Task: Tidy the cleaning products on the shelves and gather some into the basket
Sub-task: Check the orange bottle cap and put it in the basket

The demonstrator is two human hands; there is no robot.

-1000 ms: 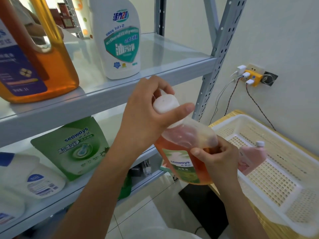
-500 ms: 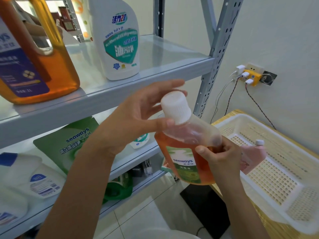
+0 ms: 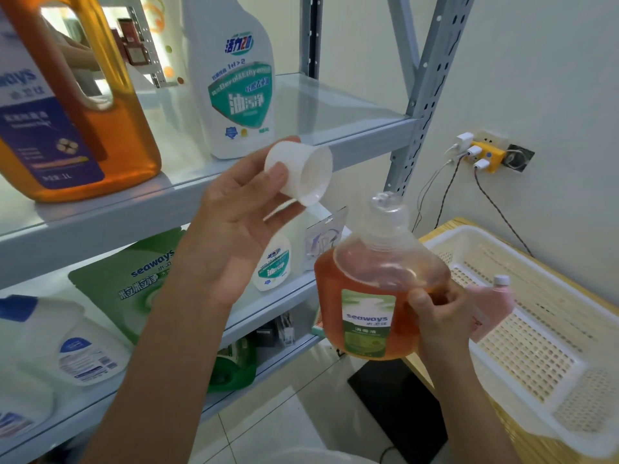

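The right hand (image 3: 438, 316) clasps the orange bottle (image 3: 375, 289) low on its right side, thumb across the front beside the label and the other fingers wrapped behind. The bottle stands nearly upright in the air in front of the shelving, its clear threaded neck bare at the top. Its green label reads "seaways", with smaller characters beneath.

The left hand (image 3: 234, 222) is raised with the palm turned to the camera, and its thumb and fingertips pinch the white cap (image 3: 298, 172). The cap is held up and to the left of the bottle's neck, well apart from it, with its hollow mouth facing right.

Just right of the bottle, the white basket (image 3: 445, 236) sits on a straw-coloured surface (image 3: 502, 426), and a pink bottle (image 3: 492, 303) with a white cap leans at the basket's left edge.

On the middle shelf a green pouch (image 3: 134, 279) marked "seaways" lies behind the left forearm, and a small white bottle (image 3: 273, 266) stands near the shelf's right end. On the upper shelf a big amber jug (image 3: 77, 128) with a purple label reading "1L" stands at the front edge, and a tall white bottle (image 3: 234, 95) with a teal label stands beside it. Farther off, a yellow adapter (image 3: 485, 155) with white plugs hangs on the wall.
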